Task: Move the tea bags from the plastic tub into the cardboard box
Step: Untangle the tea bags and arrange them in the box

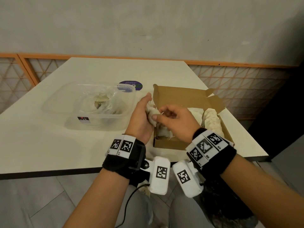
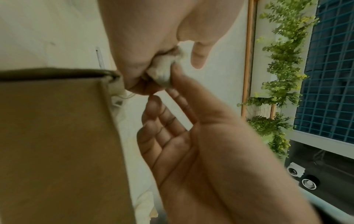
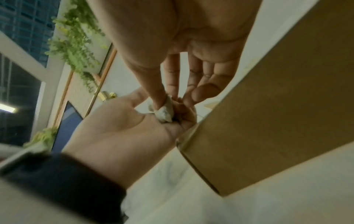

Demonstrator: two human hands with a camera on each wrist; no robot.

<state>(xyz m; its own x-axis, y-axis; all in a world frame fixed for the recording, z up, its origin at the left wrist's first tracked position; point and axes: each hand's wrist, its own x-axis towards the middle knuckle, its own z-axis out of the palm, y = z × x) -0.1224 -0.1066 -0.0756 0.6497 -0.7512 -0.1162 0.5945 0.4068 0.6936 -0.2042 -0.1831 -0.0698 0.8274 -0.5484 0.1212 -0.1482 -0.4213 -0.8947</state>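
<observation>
Over the near-left corner of the open brown cardboard box [image 1: 189, 97], the left hand [image 1: 141, 119] cups a crumpled, papery white tea bag [image 1: 152, 115] in its curled fingers while the right hand [image 1: 177, 119] pinches the same bag between thumb and fingertips. More pale, lumpy tea bags [image 1: 212, 119] lie inside the box. To the left on the smooth white table [image 1: 49, 145] stands the clear, rounded-rectangular plastic tub [image 1: 92, 104], holding a few bags.

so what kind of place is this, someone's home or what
Hard to say for sure; it looks more like an indoor commercial or office-type space than a home: a plain white table against a bare wall, orange-framed lattice panels behind it, and trailing greenery beside blue-gridded glazing.
</observation>
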